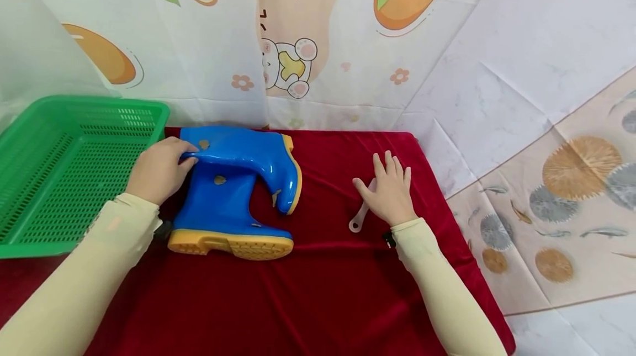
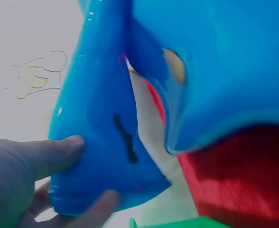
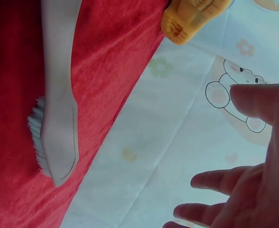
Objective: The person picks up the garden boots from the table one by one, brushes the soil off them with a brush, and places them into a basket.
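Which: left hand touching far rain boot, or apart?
Touching: left wrist view shows the left hand gripping the far blue rain boot near its open end.

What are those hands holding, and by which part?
The left hand grips the far blue boot by the top of its shaft; the right hand holds nothing.

A blue rubber boot with a yellow sole lies on its side, sole facing right; the left hand pinches its top edge. Brown smears mark its shaft and toe. The matching boot, also smeared, lies on its side just in front, toe right, sole toward the person. Below the spread right hand lies a pale brush with light bristles.
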A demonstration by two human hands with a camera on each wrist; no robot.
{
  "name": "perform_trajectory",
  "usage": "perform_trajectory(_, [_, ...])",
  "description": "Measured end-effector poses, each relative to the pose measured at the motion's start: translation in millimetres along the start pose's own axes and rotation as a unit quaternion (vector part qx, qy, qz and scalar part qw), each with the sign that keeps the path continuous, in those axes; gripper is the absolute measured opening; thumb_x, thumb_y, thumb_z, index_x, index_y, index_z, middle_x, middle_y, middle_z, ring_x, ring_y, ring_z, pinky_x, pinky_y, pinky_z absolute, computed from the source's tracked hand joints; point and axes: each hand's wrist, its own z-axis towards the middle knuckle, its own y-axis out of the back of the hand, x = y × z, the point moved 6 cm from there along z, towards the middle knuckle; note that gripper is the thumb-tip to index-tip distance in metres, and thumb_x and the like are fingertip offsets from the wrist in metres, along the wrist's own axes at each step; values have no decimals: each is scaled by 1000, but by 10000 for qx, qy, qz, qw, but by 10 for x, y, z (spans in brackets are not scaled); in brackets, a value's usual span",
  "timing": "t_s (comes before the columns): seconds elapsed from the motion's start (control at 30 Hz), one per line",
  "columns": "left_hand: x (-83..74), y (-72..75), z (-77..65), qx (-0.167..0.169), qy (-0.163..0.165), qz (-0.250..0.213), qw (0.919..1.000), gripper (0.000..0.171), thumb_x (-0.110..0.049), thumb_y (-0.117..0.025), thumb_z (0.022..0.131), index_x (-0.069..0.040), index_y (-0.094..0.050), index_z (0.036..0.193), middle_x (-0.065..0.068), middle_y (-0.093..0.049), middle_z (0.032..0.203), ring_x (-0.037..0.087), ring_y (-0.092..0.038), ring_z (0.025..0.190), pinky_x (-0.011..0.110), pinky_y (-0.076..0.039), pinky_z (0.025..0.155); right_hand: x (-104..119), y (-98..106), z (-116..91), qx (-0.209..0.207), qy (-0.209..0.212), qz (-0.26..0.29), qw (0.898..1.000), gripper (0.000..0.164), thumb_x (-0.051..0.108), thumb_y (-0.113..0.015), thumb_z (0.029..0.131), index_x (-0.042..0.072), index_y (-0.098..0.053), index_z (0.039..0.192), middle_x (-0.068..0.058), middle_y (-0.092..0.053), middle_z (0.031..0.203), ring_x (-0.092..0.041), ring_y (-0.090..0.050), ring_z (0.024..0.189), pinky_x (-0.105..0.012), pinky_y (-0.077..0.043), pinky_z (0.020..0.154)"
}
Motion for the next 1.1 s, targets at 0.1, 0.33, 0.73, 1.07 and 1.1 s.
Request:
perform_trajectory(0.1, [-51, 42, 43, -209, 25, -258, 9994, 21, -11, -72, 98, 0, -74, 115, 25, -68, 117, 45, -65, 100, 63, -51, 84, -18, 6, 7, -2, -16, 14, 10000, 86, 54, -59, 98, 3, -31, 161, -25, -17, 169, -47, -15, 155, -68, -2, 123])
perform_trajectory(0.33, [-298, 157, 166, -612, -83, -487, 9969, 21, -14, -73, 97, -5, -75, 117, 18, -69, 120, 38, -63, 105, 58, -52, 87, -65, 31, 3, -83, -32, 79, 9999, 86, 52, -60, 98, 3, -28, 162, -24, -14, 170, -47, -16, 155, -66, -3, 123])
perform_trajectory(0.73, [-989, 383, 543, -1167, -1113, -613, 9850, 15, -7, -77, 93, -4, -79, 107, 13, -73, 113, 32, -64, 110, 50, -56, 95, -145, -4, -13, -201, -144, 197, 9995, 87, 52, -59, 98, 4, -26, 163, -23, -10, 171, -46, -17, 154, -62, -2, 125])
perform_trajectory(1.07, [-1440, 381, 746, -1188, -2643, -734, 9543, 22, 0, -80, 87, -2, -80, 109, 18, -56, 149, 33, -37, 151, 52, -39, 116, -155, -27, -12, -104, -190, 293, 9993, 86, 49, -59, 99, 4, -24, 164, -23, -10, 171, -45, -16, 155, -62, -1, 126])
perform_trajectory(1.1, [-1491, 377, 743, -1186, -2842, -774, 9483, 22, 0, -80, 87, -2, -80, 109, 18, -56, 149, 33, -38, 151, 52, -42, 114, -158, -33, -10, -93, -190, 314, 9993, 87, 49, -59, 100, 4, -23, 164, -23, -9, 171, -45, -16, 155, -61, -1, 126])
